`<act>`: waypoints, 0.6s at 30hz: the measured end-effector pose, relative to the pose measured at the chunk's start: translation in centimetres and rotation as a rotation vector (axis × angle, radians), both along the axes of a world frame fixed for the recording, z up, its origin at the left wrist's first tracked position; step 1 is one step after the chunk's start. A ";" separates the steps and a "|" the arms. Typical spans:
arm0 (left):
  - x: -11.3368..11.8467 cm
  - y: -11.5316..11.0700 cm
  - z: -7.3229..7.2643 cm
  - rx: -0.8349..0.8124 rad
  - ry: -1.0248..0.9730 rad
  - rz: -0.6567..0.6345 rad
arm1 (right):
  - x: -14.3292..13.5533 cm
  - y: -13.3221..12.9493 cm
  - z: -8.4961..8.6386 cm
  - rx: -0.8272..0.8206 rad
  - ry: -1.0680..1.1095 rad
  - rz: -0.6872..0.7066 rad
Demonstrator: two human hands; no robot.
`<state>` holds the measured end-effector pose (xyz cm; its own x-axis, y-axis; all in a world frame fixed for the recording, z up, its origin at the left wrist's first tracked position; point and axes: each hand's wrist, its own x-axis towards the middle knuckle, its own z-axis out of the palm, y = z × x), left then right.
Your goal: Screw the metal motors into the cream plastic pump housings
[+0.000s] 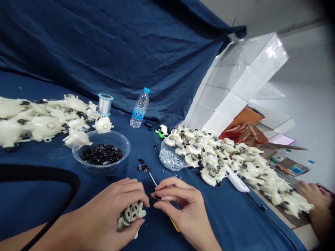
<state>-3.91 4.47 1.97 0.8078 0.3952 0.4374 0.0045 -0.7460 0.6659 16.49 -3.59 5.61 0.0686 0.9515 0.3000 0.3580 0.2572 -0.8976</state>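
Note:
My left hand [123, 209] is closed around a small motor in a cream plastic housing [132, 212], its slotted round end facing my other hand. Just to the right, my right hand [180, 202] pinches a small black plastic part [157, 197] between thumb and fingers. A screwdriver with a yellow handle [175, 226] passes beneath that hand, its metal shaft pointing up and left; whether the hand also grips it I cannot tell. Several loose black parts [143, 167] lie beyond the hands. Behind my left hand stands a clear bowl [127, 150] with more black parts.
A clear bowl of screws [171, 158] adjoins a large heap of cream housings [209, 153]. More housings [44, 123] are piled left, near a wire spool [105, 104] and water bottle [139, 109]. A white device [237, 179] lies right; another person's hand [312, 195] is at far right.

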 end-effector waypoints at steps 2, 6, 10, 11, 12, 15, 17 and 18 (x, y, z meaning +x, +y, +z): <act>0.0 0.0 0.0 -0.002 -0.003 -0.002 | 0.0 -0.1 0.1 0.008 -0.006 0.004; 0.0 0.0 0.0 0.005 -0.015 0.006 | 0.0 0.0 0.3 0.014 -0.016 0.009; 0.0 0.0 -0.1 0.016 -0.030 0.017 | 0.0 0.0 0.3 0.021 -0.028 0.009; 0.0 0.0 -0.1 0.015 -0.032 0.019 | 0.0 0.0 0.2 0.024 -0.030 0.006; 0.0 0.0 -0.1 0.013 -0.032 0.020 | 0.1 0.0 0.2 0.026 -0.032 0.004; 0.0 0.0 -0.1 0.001 -0.027 0.011 | 0.1 0.0 0.0 0.028 -0.032 -0.004; 0.0 0.0 -0.1 -0.002 -0.025 0.008 | 0.1 0.0 0.0 0.024 -0.025 0.000; 0.0 0.0 0.0 -0.001 -0.025 0.009 | 0.0 0.0 0.0 0.022 -0.021 0.006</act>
